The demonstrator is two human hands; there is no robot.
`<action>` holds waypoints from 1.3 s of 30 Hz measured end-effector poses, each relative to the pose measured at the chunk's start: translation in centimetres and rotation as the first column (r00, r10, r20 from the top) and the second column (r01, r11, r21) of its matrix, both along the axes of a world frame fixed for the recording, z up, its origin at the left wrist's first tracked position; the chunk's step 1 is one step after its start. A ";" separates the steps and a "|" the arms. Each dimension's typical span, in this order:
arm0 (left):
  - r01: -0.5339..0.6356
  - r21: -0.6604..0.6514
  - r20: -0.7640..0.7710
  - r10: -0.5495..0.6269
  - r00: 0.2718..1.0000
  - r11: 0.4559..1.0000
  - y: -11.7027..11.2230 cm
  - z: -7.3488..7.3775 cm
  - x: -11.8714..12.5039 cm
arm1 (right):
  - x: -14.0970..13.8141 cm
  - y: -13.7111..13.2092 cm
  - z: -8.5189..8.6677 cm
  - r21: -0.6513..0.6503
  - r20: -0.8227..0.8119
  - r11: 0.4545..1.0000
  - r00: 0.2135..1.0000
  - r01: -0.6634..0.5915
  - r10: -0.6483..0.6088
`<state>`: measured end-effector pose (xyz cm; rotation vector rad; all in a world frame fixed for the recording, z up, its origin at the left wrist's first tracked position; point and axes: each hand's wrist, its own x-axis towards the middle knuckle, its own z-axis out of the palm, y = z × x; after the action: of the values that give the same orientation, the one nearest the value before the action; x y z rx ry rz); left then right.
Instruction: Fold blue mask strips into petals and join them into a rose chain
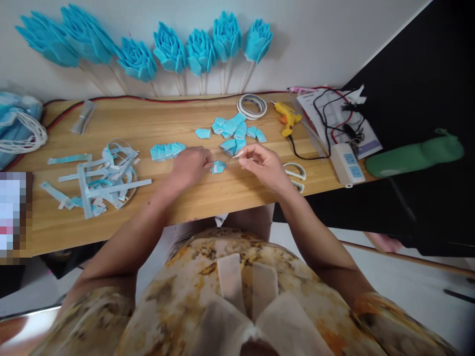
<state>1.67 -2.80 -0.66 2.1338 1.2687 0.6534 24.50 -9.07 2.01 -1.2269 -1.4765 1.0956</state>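
My left hand (191, 167) is closed over the table, fingertips pressed together. Right beside those fingertips lies a small folded blue petal (218, 168) with a pale patch on it; whether they touch or grip it I cannot tell. My right hand (262, 165) pinches a small thin white strip (237, 156) between thumb and forefinger, a little to the petal's right. Behind the hands is a loose pile of similar blue petals (230, 127), and one single petal (202, 133) lies left of it. Near my left wrist sits a row of overlapping blue petals (167, 151).
Blue felt-like flowers (169, 47) on sticks lean along the wall. Tangled strip scraps (106, 183) lie left. To the right are tape rolls (252, 106), a yellow glue gun (287, 118), scissors (296, 172) partly behind my wrist, a power strip (348, 164) and a green bottle (411, 155).
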 end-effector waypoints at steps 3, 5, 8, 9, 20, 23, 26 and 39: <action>-0.006 -0.026 0.193 0.011 0.981 1.000 0.0 0.9 0.0 | -0.1 0.1 -0.5 -0.006 0.007 1.000 1.000 0.012 -0.012; -0.001 -0.082 0.330 0.028 0.944 0.997 -0.2 1.6 0.0 | -0.3 0.3 -0.7 -0.007 0.006 1.000 1.000 0.000 0.000; 0.016 -0.171 0.469 0.067 0.881 0.985 -0.6 2.3 0.1 | -1.0 1.1 -1.0 0.033 -0.036 0.998 0.998 -0.047 0.048; 0.024 -0.192 0.495 0.076 0.865 0.981 -0.7 2.4 0.2 | -1.3 1.4 -1.0 0.048 -0.059 0.997 0.996 -0.059 0.061; 0.098 -0.339 0.613 0.141 0.778 0.936 -1.2 3.3 0.5 | -3.7 3.0 -0.4 0.136 -0.069 0.990 0.997 -0.018 0.028; 0.031 -0.357 0.593 0.201 0.780 0.934 -1.2 3.0 0.4 | -3.5 3.0 0.4 0.166 -0.034 0.986 0.999 -0.002 0.008; -0.012 -0.371 0.596 0.248 0.764 0.928 -1.1 2.7 0.3 | -3.0 2.8 1.4 0.200 -0.032 0.978 0.998 0.066 -0.061; 0.001 -0.378 0.609 0.247 0.754 0.926 -1.1 2.8 0.3 | -2.9 2.5 1.8 0.276 0.209 0.958 0.978 -0.071 0.013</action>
<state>1.96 -3.88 2.19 1.3383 1.0304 1.0228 21.61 -6.56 3.83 -1.1345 -1.7559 0.7676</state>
